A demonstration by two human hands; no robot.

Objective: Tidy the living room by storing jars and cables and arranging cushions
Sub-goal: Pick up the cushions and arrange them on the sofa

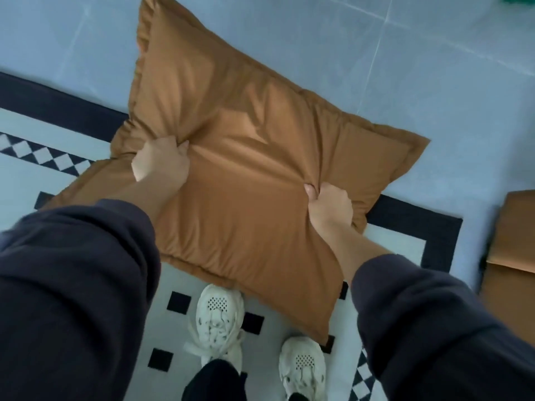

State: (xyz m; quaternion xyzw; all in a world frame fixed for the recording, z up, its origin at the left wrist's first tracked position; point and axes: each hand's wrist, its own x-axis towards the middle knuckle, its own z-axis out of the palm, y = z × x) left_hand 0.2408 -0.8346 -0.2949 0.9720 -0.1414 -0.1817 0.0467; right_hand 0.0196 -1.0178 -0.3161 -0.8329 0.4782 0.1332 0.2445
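Over the rug's [29, 175] far corner, head view: a tan cushion [237, 134] is held up in both hands and tilted, its low edge overlapping the toe of one shoe [217, 319]. It looks lifted clear of the floor [434, 68]. The left hand [162, 163] has its fingers curled into a bunch of fabric at 9 o'clock on the cushion. The right hand [330, 206] pinches a gathered fold at about 3 o'clock, with creases running out from both grips.

Judged from this, the cushion step is under way but not finished: the cushion is in the air and rests on no seat. A tan shape [518, 235] at the frame's 3 o'clock edge may be another cushion or a seat; I cannot tell which. No jars or cables are in view, so whether they have been stored cannot be told.
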